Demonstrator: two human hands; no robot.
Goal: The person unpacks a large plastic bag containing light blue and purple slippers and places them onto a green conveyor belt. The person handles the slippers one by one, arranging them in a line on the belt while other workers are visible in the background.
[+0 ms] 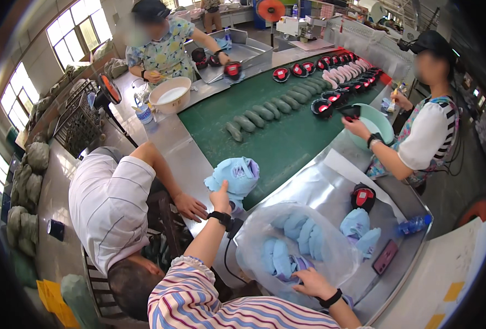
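Observation:
My left hand (pixel 220 197) is raised over the near left corner of the green belt, its fingers closed on a light blue shoe upper (pixel 233 174) with laces and a lilac lining. Down by the near side of a clear plastic bag (pixel 339 233), my right hand (pixel 315 285) has bent fingers against a blue shoe upper (pixel 278 260) with lilac edges. Several more blue uppers (pixel 303 233) lie stacked inside the bag. Beside it, on the metal tray, rest loose blue uppers (pixel 358 227) and a black shoe upper (pixel 362 196) with a red patch.
The green conveyor belt (pixel 210 123) carries rows of dark green shoe lasts (pixel 262 112), pink pieces and black uppers. A phone (pixel 384 257) and blue bottle (pixel 416 223) lie at right. A person in white (pixel 111 192) bends over at left; two co-workers stand beside basins (pixel 170 94).

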